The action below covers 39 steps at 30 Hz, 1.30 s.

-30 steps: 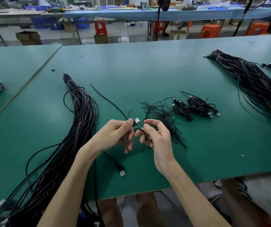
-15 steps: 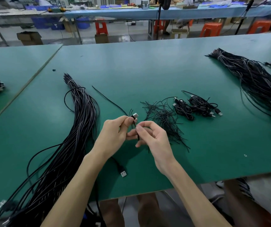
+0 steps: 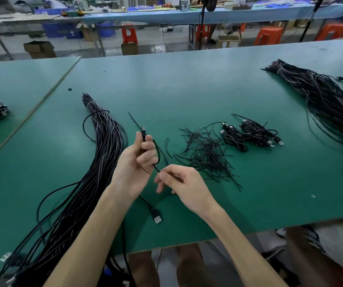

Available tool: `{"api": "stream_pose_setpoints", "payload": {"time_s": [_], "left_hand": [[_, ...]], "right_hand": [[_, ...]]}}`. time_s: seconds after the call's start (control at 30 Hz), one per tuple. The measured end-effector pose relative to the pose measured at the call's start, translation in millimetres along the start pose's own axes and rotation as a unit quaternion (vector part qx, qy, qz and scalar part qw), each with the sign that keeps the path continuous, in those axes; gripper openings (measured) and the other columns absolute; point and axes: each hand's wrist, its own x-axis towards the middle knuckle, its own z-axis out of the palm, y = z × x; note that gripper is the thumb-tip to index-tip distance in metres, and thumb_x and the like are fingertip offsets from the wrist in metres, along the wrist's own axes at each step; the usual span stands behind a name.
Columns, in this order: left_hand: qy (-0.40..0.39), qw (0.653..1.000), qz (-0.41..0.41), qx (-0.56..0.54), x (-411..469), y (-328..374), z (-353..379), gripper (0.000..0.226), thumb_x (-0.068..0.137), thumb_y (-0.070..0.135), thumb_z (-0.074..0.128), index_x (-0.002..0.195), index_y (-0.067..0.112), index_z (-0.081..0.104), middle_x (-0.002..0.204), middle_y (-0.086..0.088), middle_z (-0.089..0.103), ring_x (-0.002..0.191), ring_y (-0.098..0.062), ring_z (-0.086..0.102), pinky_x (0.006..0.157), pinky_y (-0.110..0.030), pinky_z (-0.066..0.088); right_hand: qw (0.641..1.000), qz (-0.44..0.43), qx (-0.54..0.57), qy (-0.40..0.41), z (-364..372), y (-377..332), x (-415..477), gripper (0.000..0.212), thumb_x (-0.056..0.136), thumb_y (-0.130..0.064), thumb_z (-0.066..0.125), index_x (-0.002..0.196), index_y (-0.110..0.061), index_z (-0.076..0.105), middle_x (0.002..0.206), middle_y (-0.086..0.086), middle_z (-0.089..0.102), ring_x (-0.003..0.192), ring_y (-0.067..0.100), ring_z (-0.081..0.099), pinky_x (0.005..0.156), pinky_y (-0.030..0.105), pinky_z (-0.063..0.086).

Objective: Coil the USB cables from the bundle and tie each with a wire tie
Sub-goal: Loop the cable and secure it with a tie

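Left hand [image 3: 134,164] grips the cable [image 3: 158,152] near its small plug, fingers curled. Right hand [image 3: 185,184] pinches the same cable lower down, above the bench [image 3: 187,90].

Place: we see a factory floor.
Signs: workbenches [image 3: 208,15], orange stools [image 3: 268,35], boxes [image 3: 39,48] beyond our green table [image 3: 187,83]; cable bundles [image 3: 104,146] on it.

Orange stools [image 3: 269,35] & cardboard boxes [image 3: 39,49] behind grn table [image 3: 187,83].

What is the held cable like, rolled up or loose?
Loose: the cable makes just one bend between left hand and right hand.
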Motion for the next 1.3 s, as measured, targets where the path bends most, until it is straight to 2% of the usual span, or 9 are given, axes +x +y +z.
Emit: {"api": "stream_pose_setpoints", "payload": {"time_s": [0.2,0.4,0.63,0.8,0.87,0.97,1.03,1.17,1.3], "left_hand": [[-0.041,0.975,0.044,0.214,-4,4,0,0.047,0.108,0.041,0.042,0.072,0.016,0.057,0.047,0.009,0.033,0.037,-0.004,0.022,0.042,-0.022,0.021],[-0.024,0.862,0.17,0.477,-8,-10,1,0.053,0.106,0.038,0.044,0.057,0.022,0.051,0.048,0.009,0.038,0.041,-0.006,0.029,0.043,-0.017,0.023],[-0.07,0.626,0.316,0.71,-8,-16,-5,0.044,0.108,0.037,0.035,0.065,0.038,0.039,0.046,0.017,0.04,0.042,-0.006,0.044,0.049,-0.01,0.027],[-0.019,0.525,0.382,0.76,-2,-10,-11,0.042,0.108,0.036,0.034,0.069,0.022,0.039,0.047,0.012,0.034,0.038,-0.016,0.033,0.044,-0.028,0.024],[0.032,0.564,0.38,0.732,-2,-7,-13,0.049,0.11,0.037,0.035,0.067,0.015,0.042,0.049,0.004,0.042,0.04,-0.019,0.039,0.042,-0.034,0.028],[0.085,0.835,0.291,0.46,-1,-1,-10,0.053,0.11,0.037,0.042,0.064,0.012,0.04,0.048,-0.005,0.037,0.041,-0.009,0.031,0.039,-0.024,0.025],[0.057,0.955,0.165,0.241,0,10,-10,0.051,0.109,0.041,0.041,0.064,0.017,0.044,0.044,0.005,0.031,0.037,-0.006,0.023,0.037,-0.02,0.018],[-0.063,0.993,0.04,0.089,-1,25,-18,0.051,0.108,0.042,0.038,0.062,0.024,0.05,0.04,0.013,0.03,0.032,-0.005,0.023,0.037,-0.026,0.024],[-0.069,0.938,0.056,0.335,-1,20,-18,0.051,0.103,0.048,0.046,0.058,0.024,0.048,0.043,0.008,0.032,0.035,-0.006,0.021,0.037,-0.02,0.016]], "right_hand": [[0.999,0.0,0.015,0.038,-1,1,-1,0.032,0.103,-0.039,0.06,0.079,-0.021,0.074,0.058,-0.003,0.061,0.053,0.007,0.048,0.056,0.019,0.039],[0.996,0.013,0.051,0.066,1,3,3,0.015,0.104,-0.028,0.061,0.101,-0.019,0.072,0.064,0.002,0.07,0.055,0.017,0.047,0.054,0.032,0.038],[0.991,0.018,0.081,0.108,1,4,2,0.003,0.103,-0.018,0.061,0.103,-0.015,0.062,0.069,-0.004,0.074,0.056,0.008,0.055,0.054,0.016,0.044],[0.994,0.008,-0.003,0.107,1,4,2,0.015,0.098,-0.015,0.069,0.11,-0.02,0.062,0.093,-0.009,0.075,0.087,0.0,0.068,0.076,0.011,0.049],[0.994,0.002,-0.079,0.074,4,3,1,0.017,0.096,-0.016,0.071,0.112,-0.021,0.065,0.101,-0.013,0.071,0.098,-0.003,0.064,0.085,0.008,0.047],[0.989,-0.008,-0.115,0.093,4,3,0,0.014,0.099,-0.012,0.066,0.109,-0.018,0.073,0.102,-0.011,0.072,0.097,-0.003,0.062,0.084,0.007,0.045],[0.985,-0.008,-0.111,0.132,2,3,0,0.011,0.099,-0.014,0.066,0.104,-0.018,0.075,0.094,-0.01,0.072,0.092,0.0,0.064,0.081,0.01,0.047],[0.982,0.001,-0.088,0.166,4,2,0,0.01,0.1,-0.019,0.066,0.094,-0.023,0.072,0.076,-0.01,0.07,0.076,0.007,0.066,0.072,0.023,0.054],[0.966,-0.019,-0.159,0.204,7,3,0,0.008,0.1,-0.02,0.066,0.095,-0.02,0.072,0.08,-0.015,0.066,0.078,0.006,0.063,0.073,0.027,0.054]]}}
